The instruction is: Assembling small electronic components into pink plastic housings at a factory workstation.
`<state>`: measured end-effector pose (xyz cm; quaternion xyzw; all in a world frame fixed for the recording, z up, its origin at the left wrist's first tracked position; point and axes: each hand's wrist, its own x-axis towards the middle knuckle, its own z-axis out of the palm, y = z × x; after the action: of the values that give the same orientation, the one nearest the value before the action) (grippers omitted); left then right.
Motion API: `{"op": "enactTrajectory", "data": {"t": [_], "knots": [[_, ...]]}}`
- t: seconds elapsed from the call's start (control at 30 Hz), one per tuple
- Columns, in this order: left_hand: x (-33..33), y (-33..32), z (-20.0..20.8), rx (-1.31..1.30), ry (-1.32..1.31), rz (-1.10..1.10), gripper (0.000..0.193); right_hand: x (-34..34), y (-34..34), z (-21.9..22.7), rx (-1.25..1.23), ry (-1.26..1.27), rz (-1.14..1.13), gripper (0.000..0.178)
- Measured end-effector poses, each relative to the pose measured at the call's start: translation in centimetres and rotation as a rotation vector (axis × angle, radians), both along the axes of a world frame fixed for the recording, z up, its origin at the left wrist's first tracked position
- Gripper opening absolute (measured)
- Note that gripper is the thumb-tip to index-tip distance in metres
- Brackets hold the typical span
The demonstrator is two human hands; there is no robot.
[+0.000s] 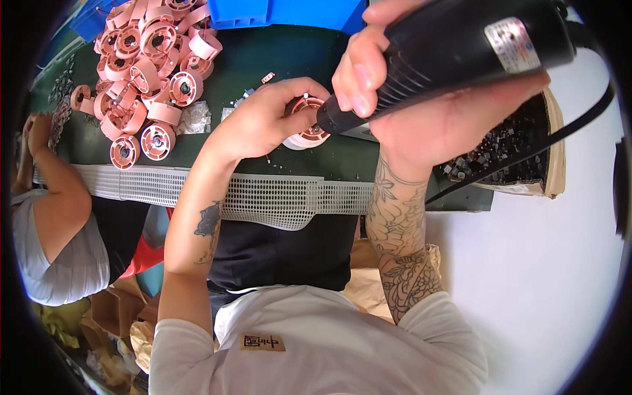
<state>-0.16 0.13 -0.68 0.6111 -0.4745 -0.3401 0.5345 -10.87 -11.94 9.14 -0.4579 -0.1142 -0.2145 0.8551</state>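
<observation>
My right hand (421, 128) is wrapped round a thick black electric screwdriver (447, 56), which slants down to the left with its cord trailing off on the right. Its tip meets the inside of a pink round plastic housing (308, 140) on the green table. My left hand (263, 122) grips that housing from its left side, with fingers and thumb around the rim. A thin red wire shows at the housing's upper edge. The exact spot under the screwdriver's tip is partly hidden by my left thumb.
Many similar pink housings (141, 72) are heaped at the far left, beside a clear plastic bag (195, 118). Blue bins (283, 14) stand behind. A cardboard box (553, 145) of small parts sits at right. White mesh (263, 197) lines the table's near edge. A co-worker's arm (62, 178) is at left.
</observation>
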Motion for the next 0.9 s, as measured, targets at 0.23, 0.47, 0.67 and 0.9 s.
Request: {"op": "enactTrajectory", "data": {"t": [0.23, 0.47, 0.67, 0.9], "knots": [[-0.1, -0.1, 0.1, 0.015, 0.015, -0.004, 0.022, -0.1, 1.1, 0.2, 0.290, 0.067, -0.114, 0.113], [-0.5, -0.1, -0.2, 0.034, 0.063, 0.015, 0.022, 1.0, -0.6, -2.5, -0.088, -0.152, -0.148, 0.091], [-1.1, 0.6, -1.4, -0.158, -0.087, 0.287, 0.036, -2.4, -3.5, -1.6, -0.138, -0.373, -0.026, 0.114], [-1.0, 0.4, -0.1, -0.278, -0.499, 0.387, 0.013, -8.8, -2.4, -3.4, -0.086, -0.047, -0.397, 0.105]]}}
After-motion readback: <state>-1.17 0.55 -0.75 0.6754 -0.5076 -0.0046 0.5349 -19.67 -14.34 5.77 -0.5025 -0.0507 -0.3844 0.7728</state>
